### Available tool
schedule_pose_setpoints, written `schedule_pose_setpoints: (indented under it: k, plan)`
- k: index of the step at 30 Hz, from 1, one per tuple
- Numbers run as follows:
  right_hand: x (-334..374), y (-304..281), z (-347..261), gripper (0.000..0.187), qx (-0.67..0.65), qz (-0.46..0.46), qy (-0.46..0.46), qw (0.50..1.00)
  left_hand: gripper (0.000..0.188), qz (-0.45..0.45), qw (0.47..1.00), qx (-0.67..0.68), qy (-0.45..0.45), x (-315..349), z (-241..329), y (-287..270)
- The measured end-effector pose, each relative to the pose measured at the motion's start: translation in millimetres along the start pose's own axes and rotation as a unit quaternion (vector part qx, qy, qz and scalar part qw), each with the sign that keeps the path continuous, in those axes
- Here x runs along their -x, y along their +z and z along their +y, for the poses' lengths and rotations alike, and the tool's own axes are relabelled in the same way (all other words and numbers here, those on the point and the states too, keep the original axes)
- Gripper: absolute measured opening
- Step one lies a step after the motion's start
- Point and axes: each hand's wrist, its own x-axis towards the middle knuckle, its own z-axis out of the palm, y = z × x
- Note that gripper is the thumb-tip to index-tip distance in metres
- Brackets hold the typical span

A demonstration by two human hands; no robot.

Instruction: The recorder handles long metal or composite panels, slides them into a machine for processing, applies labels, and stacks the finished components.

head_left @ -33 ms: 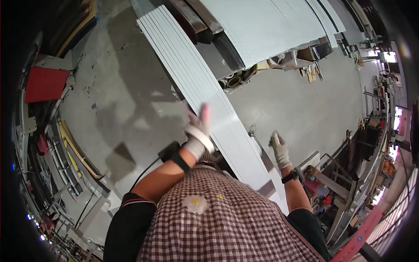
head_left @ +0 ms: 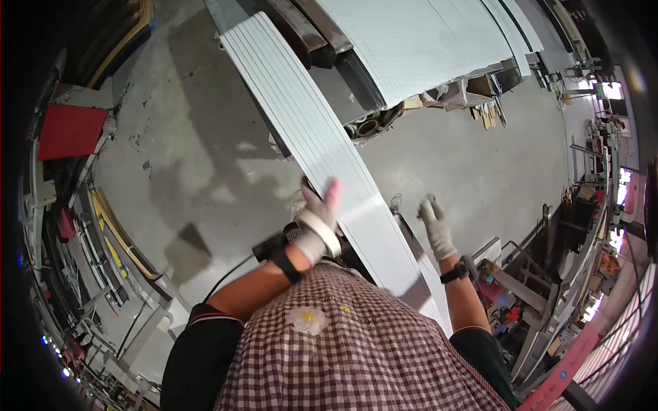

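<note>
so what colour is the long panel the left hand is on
Pale grey-white with lengthwise ribs; the long panel shows best in the head view.

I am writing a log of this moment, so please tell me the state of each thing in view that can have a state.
Long pale ribbed metal panel: lying lengthwise, slanting away from the person, near end at the body.
Left hand in white glove: open, resting flat on the panel.
Right hand in white glove: open, beside the panel's right edge; contact unclear.
Wide pale sheet stack: lying flat on dark beams.
Red flat board: lying at the left.
</note>
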Motion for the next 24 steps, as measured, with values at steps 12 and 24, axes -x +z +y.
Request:
schedule_pose_setpoints:
  k: [12, 24]
  plan:
    - [-46.0, 125.1, -170.0, 0.099, 0.081, -0.268, -0.186, 0.942, 0.063, -0.212, 0.909, 0.357, 0.015, -29.8, 49.6, -7.0]
    - [-17.7, 103.4, -164.0, 0.117, 0.259, -0.210, -0.180, 0.925, 0.060, -0.160, 0.926, 0.325, 0.108, -22.9, 54.4, -1.6]
